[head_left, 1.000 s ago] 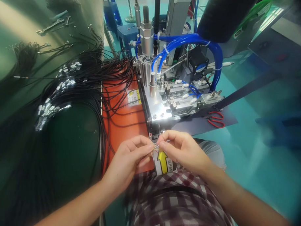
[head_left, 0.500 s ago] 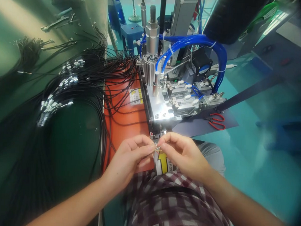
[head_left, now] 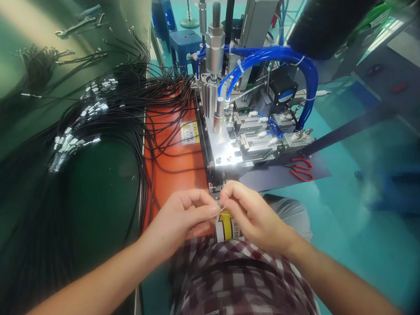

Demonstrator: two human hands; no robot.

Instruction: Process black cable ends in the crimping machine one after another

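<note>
My left hand (head_left: 190, 214) is pinched closed on thin wires (head_left: 224, 213), whose pale and yellow strands stick out past the fingertips. Close against it, my right hand (head_left: 247, 211) is also pinched, its fingertips at the wire ends; whatever lies between those fingers is too small to make out. Both hands are held over a label with a yellow arrow (head_left: 227, 226), just in front of a metal machine (head_left: 224, 151) with blue air tubes (head_left: 279, 54).
Black cables with silver ends (head_left: 94, 108) spread over the green table (head_left: 101, 195) and the orange surface (head_left: 175, 174) at left. Red-handled pliers (head_left: 302, 170) lie right of the machine. A dark cylinder (head_left: 325, 23) hangs at upper right. Blue stools (head_left: 184, 44) stand behind.
My right hand has shifted slightly up and left, and its fingertips have changed position at the wires. My left hand stays pinched. The view has moved a little.
</note>
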